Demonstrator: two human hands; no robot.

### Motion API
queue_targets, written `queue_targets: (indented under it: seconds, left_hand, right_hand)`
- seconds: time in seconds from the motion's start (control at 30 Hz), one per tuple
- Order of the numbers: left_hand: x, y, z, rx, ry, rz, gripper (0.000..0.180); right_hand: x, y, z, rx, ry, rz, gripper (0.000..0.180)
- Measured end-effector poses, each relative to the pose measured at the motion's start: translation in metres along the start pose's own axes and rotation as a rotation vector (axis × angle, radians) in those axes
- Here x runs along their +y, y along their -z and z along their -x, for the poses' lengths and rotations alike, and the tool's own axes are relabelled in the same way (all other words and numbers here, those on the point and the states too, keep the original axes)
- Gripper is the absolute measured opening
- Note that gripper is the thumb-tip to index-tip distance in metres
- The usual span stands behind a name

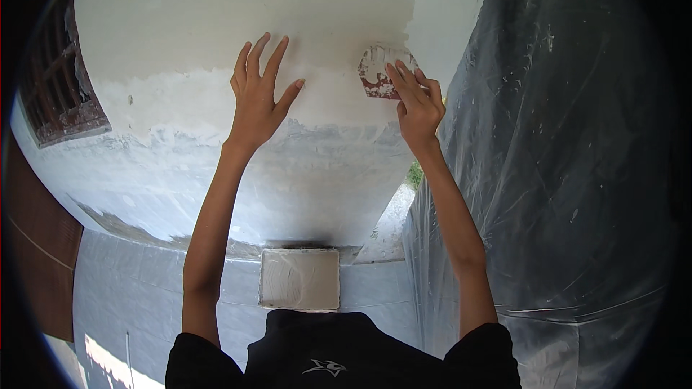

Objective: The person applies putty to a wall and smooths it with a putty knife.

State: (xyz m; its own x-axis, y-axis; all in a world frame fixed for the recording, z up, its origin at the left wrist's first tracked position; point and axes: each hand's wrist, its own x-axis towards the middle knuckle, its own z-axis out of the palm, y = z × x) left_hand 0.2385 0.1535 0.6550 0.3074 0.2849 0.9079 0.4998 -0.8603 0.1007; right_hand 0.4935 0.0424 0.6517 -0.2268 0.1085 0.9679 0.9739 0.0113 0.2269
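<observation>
My right hand [419, 109] grips a putty scraper [375, 72], a flat reddish blade smeared with white putty, held against the wall [317, 101] at the upper right. Several fingers lie across the blade, so its grip is partly hidden. My left hand [258, 97] is raised before the wall to the left, fingers spread and nothing in it; whether its fingertips touch the surface I cannot tell. Cream coating covers the upper wall, with a ragged whitish and grey band lower down. A paler patch [447, 0] runs along the right edge.
A rectangular tray [264, 281] of smooth putty stands at the wall's foot, close to my body. Clear plastic sheeting [548, 137] hangs along the right side. At the upper left is a barred wooden window [61, 79]; a brown panel [40, 238] stands below it. Grey sheeting [137, 281] covers the floor.
</observation>
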Motion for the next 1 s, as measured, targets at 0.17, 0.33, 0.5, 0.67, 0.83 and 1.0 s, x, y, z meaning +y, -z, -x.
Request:
queue_targets:
  seconds: [0.17,0.33,0.5,0.67,0.83,1.0]
  left_hand:
    - [0.011,0.002,-0.002,0.031,-0.002,0.006,0.065]
    - [0.005,0.003,0.002,0.016,0.005,-0.002,0.064]
    - [0.017,0.0,0.001,0.015,0.004,0.033,0.063]
    - [0.012,0.005,0.01,-0.019,0.017,0.02,0.064]
    - [0.016,0.003,0.01,-0.016,0.023,0.033,0.064]
    - [0.016,0.003,0.02,-0.039,0.036,0.008,0.063]
  right_hand:
    - [0.015,-0.019,0.023,0.009,0.014,0.035,0.063]
    - [0.006,-0.004,0.025,-0.072,-0.035,-0.054,0.064]
    - [0.023,-0.022,0.009,0.007,0.005,0.025,0.07]
    - [0.0,-0.006,0.058,-0.203,-0.081,-0.126,0.069]
    - [0.016,-0.009,-0.014,0.002,-0.049,-0.01,0.069]
    - [0.002,-0.012,0.058,-0.193,-0.131,-0.055,0.067]
